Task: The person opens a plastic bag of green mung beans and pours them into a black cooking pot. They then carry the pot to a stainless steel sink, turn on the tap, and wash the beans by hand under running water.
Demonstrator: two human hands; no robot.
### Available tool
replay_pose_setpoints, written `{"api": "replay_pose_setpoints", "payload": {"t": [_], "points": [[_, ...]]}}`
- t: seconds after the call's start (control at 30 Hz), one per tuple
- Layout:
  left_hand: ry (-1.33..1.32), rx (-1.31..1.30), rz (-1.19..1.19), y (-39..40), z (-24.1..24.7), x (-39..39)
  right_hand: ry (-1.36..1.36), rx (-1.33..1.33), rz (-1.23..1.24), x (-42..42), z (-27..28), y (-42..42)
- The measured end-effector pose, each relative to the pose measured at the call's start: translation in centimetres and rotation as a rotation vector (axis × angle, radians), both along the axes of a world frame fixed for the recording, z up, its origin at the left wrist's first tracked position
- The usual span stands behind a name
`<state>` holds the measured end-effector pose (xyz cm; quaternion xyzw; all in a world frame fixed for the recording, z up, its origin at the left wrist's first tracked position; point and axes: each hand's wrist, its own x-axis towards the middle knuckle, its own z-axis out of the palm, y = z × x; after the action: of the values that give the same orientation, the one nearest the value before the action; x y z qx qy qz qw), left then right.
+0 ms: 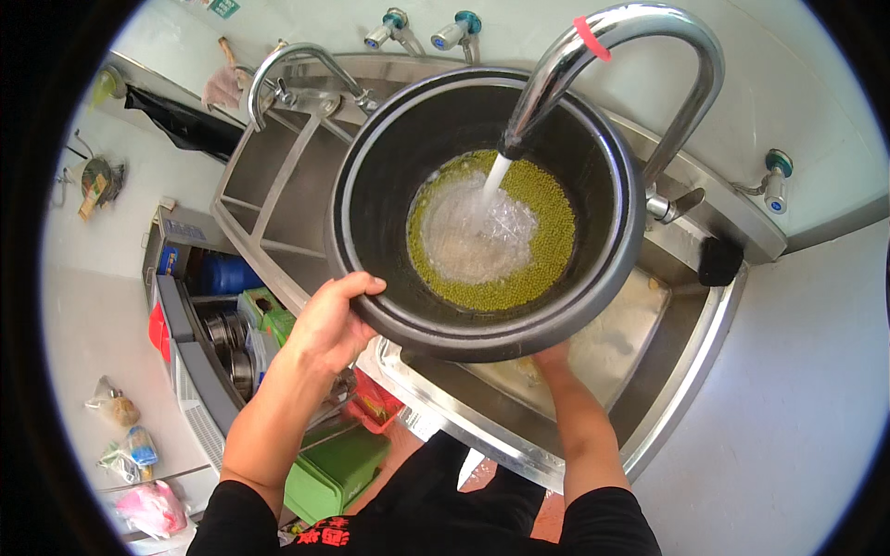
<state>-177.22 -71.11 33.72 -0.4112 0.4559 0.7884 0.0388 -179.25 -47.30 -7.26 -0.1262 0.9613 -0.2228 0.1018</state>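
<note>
A large dark round pot (487,340) is held tilted over a stainless steel sink. Small green beans (549,222), which look like mung beans, lie at its bottom. Water runs onto them from a chrome faucet (702,76) with a red band round its neck, and foams where it lands. My left hand (337,316) grips the pot's rim at the lower left, thumb over the edge. My right hand (553,356) is mostly hidden beneath the pot's near side and seems to support it from below; its fingers are out of sight.
The sink's steel front edge (487,455) curves between me and the basin. Another sink with a smaller faucet (306,50) adjoins at the left. Wall valves (455,33) stand behind. A black cloth-like item (720,261) lies at the right corner. A green bin (334,472) stands below left.
</note>
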Motion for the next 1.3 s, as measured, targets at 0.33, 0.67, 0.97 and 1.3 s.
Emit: {"api": "replay_pose_setpoints", "payload": {"t": [0.33,0.67,0.97,1.3], "points": [[0.050,0.084,0.021,0.6,-2.0,0.2,0.018,-0.016,0.237,-0.7,4.6,0.8],[-0.011,-0.003,0.140,1.7,-4.5,1.1,-0.050,0.255,0.673,1.7,-0.3,0.3],[-0.072,-0.027,0.165,5.6,-3.8,2.0,0.200,-0.107,0.527,-1.8,1.9,-0.2],[-0.020,0.029,0.261,3.9,-3.2,1.0,0.088,0.246,0.609,2.9,-1.9,3.5]]}}
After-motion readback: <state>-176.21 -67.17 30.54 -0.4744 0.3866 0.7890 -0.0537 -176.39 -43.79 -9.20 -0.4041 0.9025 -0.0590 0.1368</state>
